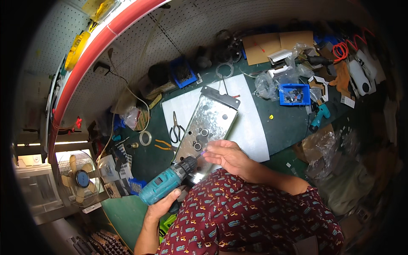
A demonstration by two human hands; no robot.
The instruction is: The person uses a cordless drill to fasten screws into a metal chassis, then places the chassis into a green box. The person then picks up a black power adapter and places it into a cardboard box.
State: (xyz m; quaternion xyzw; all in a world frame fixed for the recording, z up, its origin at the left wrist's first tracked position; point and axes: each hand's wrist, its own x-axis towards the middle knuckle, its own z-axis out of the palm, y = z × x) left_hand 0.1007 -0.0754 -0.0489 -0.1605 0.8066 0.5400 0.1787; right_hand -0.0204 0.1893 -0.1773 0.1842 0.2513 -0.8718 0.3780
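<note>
My left hand (163, 205) is wrapped round the grip of a teal cordless drill (165, 183), whose black chuck points up and to the right. A thin purplish bit (201, 154) sticks out of the chuck. At the tip of that bit, the fingers of my right hand (228, 157) are pinched together; what they hold, if anything, is too small to make out. Under both hands lies a shiny metal box-shaped housing (216, 117) with round holes and ring fittings on its top. A dark bracket (220, 97) sits across its far end.
A white sheet (250, 123) lies under the housing on the green bench. Black-handled snips (174, 129) and orange-handled pliers (163, 145) are left of it, near a tape roll (145, 138). Rightward are a blue bin (295, 94) and another teal drill (319, 117). A fan (80, 177) stands far left.
</note>
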